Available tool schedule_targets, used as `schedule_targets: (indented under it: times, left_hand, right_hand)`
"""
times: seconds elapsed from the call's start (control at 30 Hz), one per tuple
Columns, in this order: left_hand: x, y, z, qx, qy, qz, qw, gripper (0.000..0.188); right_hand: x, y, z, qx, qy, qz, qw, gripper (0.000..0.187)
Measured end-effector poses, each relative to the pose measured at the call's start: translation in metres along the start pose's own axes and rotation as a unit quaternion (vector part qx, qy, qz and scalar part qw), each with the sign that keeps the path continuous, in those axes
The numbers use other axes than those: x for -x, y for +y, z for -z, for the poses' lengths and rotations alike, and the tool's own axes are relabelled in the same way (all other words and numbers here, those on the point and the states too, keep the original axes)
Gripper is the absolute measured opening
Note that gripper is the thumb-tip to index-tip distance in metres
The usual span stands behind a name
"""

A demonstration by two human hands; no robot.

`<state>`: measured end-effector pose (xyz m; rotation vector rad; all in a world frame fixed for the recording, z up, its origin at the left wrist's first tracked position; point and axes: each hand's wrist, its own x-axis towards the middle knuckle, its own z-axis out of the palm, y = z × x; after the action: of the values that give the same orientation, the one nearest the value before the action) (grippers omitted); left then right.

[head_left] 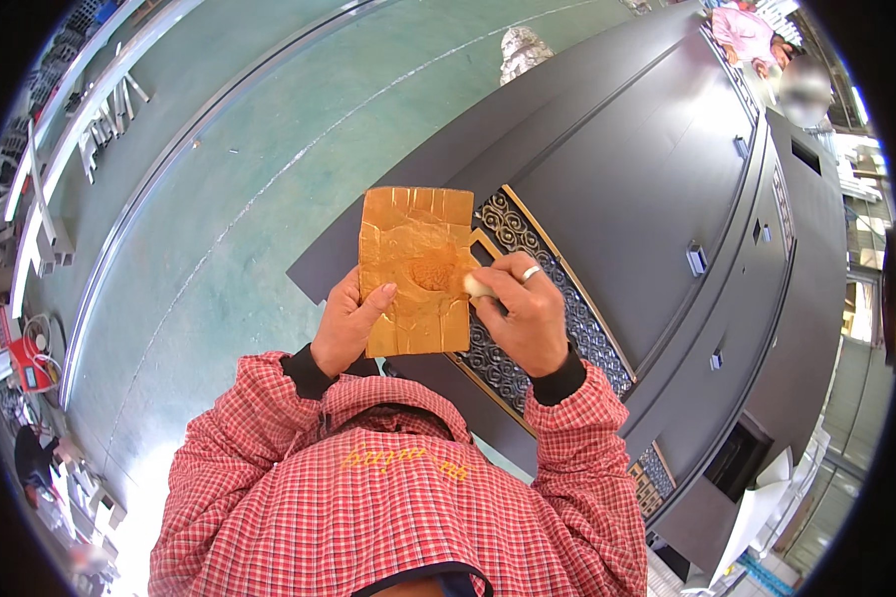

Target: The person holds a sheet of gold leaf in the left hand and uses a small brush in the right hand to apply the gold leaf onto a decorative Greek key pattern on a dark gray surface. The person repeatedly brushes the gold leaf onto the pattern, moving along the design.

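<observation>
At centre, our left hand [348, 323] clamps a golden board [416, 227] while our right hand [530, 313] pinches a white pad [476, 288], seemingly loading it, the next move likely needing light pressure.

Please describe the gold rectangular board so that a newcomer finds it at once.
Start from the large, flat, dark grey structure filling much of the right side. In front of its left part, a bare left hand grips a creased, gold, rectangular board. Unlike the dark, curl-patterned relief panel beside it, this board is gold nearly all over.
</observation>
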<state>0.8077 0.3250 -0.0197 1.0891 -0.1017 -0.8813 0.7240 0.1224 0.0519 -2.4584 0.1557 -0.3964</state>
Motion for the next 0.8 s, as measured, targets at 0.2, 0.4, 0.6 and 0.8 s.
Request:
schedule_targets:
  times: [0.2, 0.4, 0.6, 0.8]
  left_hand:
    - [0.029, -0.012, 0.002, -0.004, 0.064, -0.032, 0.997, 0.033]
    - [0.062, -0.009, 0.020, 0.001, 0.140, -0.055, 0.989, 0.033]
    - [0.078, -0.009, 0.026, 0.003, 0.186, -0.070, 0.980, 0.032]
    - [0.079, -0.015, 0.032, 0.004, 0.186, -0.068, 0.980, 0.033]
  right_hand:
    - [0.008, 0.038, 0.016, -0.010, 0.047, -0.035, 0.998, 0.025]
    - [0.015, 0.135, -0.037, 0.001, -0.005, -0.073, 0.997, 0.019]
    - [0.011, 0.155, -0.061, 0.016, -0.062, -0.035, 0.997, 0.008]
    - [0.042, 0.166, -0.033, 0.050, -0.102, -0.083, 0.990, 0.017]
